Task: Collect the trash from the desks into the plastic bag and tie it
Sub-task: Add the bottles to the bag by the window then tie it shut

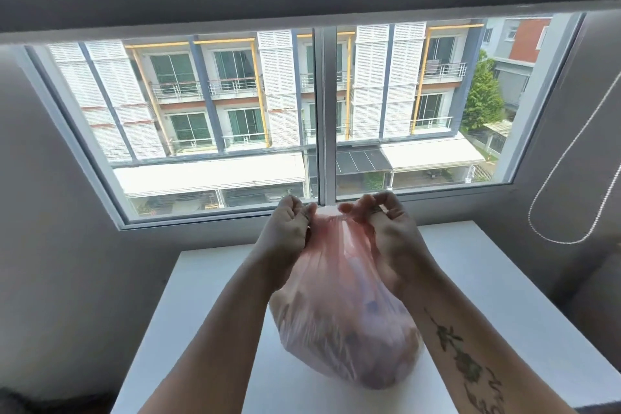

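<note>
A translucent pink plastic bag [346, 329] bulges with trash and rests on the white desk [208, 306]. Its top is gathered into a stretched band between my two hands. My left hand [289, 228] grips the left end of that band with closed fingers. My right hand [386, 228] pinches the right end, fingers curled around the plastic. Both hands are held above the bag, in front of the window sill. The contents show only as dim shapes through the plastic.
A wide window [319, 118] fills the wall behind the desk. A beaded blind cord [571, 198] hangs in a loop at the right. Grey walls close in on both sides. A dark object [20, 400] sits at the lower left corner.
</note>
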